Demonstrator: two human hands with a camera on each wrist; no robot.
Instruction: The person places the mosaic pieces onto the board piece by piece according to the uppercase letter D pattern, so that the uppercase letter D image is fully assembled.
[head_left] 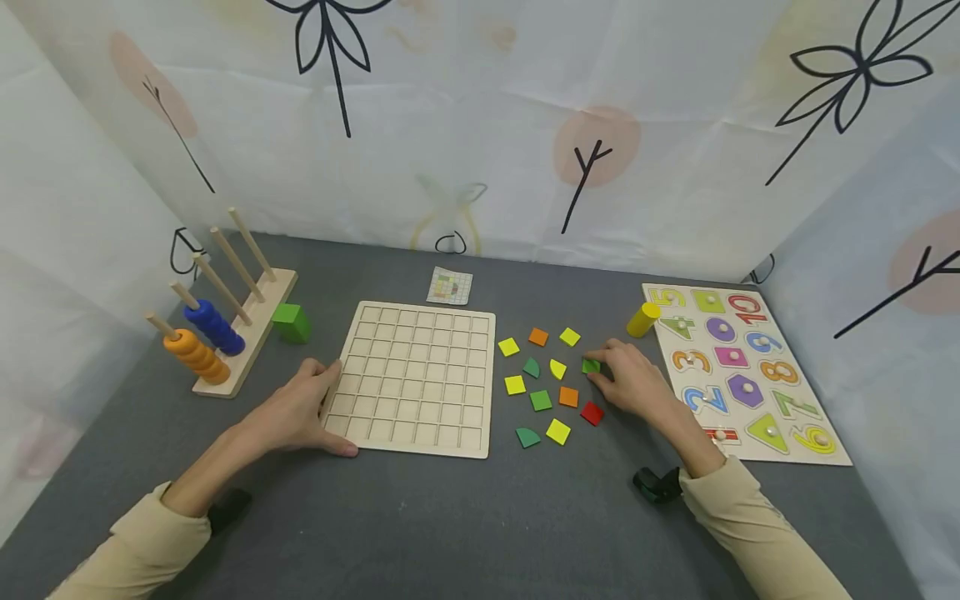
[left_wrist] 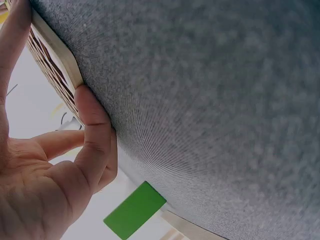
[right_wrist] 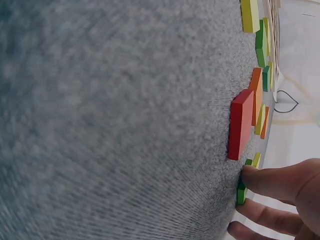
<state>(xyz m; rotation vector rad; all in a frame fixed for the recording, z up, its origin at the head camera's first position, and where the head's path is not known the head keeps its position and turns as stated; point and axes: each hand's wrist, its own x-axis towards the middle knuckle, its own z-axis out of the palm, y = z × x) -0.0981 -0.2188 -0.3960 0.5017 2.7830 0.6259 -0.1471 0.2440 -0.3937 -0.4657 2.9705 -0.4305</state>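
Note:
My left hand [head_left: 302, 407] holds the left side of a square wooden grid board [head_left: 420, 379], its thumb near the front corner and its fingers along the left edge. In the left wrist view, a bent finger presses against the corner of the board [left_wrist: 62, 52]. To the right of the board, my right hand [head_left: 633, 382] pinches a small green square tile [head_left: 592, 367] between thumb and fingers, low over the grey table. Around it lie loose tiles: a red square [head_left: 592, 413], orange squares [head_left: 568, 397], yellow squares [head_left: 558, 431] and green quarter-round pieces [head_left: 527, 437].
Left of the board stands a peg stacker [head_left: 258, 325] with orange and blue rings, beside a green block [head_left: 292, 323]. A small pattern card [head_left: 450, 286] lies behind the board. At right are a yellow cylinder [head_left: 643, 320] and a number puzzle [head_left: 750, 375]. Printed cloth surrounds the table.

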